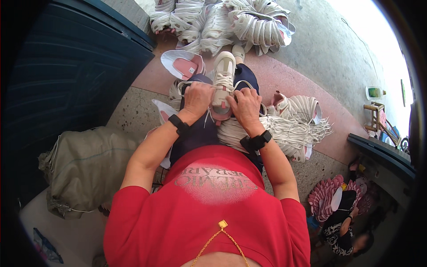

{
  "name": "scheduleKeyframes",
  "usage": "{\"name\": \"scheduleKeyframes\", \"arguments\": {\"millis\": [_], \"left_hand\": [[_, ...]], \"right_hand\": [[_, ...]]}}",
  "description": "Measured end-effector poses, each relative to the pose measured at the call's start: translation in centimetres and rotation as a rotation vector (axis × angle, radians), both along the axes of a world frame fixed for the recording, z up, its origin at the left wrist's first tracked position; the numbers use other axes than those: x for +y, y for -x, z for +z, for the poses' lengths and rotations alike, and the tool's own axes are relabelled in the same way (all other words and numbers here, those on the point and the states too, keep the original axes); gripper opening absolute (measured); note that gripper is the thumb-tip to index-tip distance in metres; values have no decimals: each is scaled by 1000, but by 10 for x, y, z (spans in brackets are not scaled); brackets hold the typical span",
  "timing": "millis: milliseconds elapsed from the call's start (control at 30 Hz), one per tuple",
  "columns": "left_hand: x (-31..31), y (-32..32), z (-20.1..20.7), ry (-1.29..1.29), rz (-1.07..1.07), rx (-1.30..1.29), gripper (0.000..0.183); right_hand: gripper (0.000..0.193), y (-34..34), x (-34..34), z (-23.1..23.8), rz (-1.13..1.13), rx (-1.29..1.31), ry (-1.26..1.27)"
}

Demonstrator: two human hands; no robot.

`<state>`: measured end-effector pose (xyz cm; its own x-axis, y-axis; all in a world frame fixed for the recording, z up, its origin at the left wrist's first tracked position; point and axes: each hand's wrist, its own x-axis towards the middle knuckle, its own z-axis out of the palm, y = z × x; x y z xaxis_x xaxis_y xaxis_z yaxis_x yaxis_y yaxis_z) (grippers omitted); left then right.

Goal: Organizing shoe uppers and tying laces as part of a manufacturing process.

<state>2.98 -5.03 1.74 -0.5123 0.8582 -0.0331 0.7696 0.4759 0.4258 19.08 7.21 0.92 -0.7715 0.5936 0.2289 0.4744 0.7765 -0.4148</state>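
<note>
Lacing a white sneaker [222, 75] on the lap

Left hand [197, 99] and right hand [245, 106] fingers pinch white laces [213, 87]; bundled laces [284, 129] lie just right of them.

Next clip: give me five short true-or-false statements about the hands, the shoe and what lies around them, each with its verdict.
1. Both hands are on the white and pink shoe lying on the person's lap. True: the left hand and right hand grip it at its laces.
2. The shoe is black. False: it is white with pink parts.
3. A bundle of white laces lies by the right hand. True.
4. Both wrists are bare. False: each carries a black band.
5. The heap of shoes lies behind the person. False: it lies ahead, past the knees, on the floor.
</note>
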Motion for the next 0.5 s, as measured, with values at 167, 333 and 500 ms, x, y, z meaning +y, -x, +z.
{"name": "scheduleKeyframes", "arguments": {"millis": [167,333,500], "left_hand": [[-10,-16,-2,9,21,74,25],[-12,-3,-18,18,-2,163,23],[-15,4,-24,-80,-5,21,24]], "right_hand": [[20,1,4,0,24,-184,-1],[17,-2,14,-7,25,-275,-9],[17,-8,13,-17,7,-84,127]]}}
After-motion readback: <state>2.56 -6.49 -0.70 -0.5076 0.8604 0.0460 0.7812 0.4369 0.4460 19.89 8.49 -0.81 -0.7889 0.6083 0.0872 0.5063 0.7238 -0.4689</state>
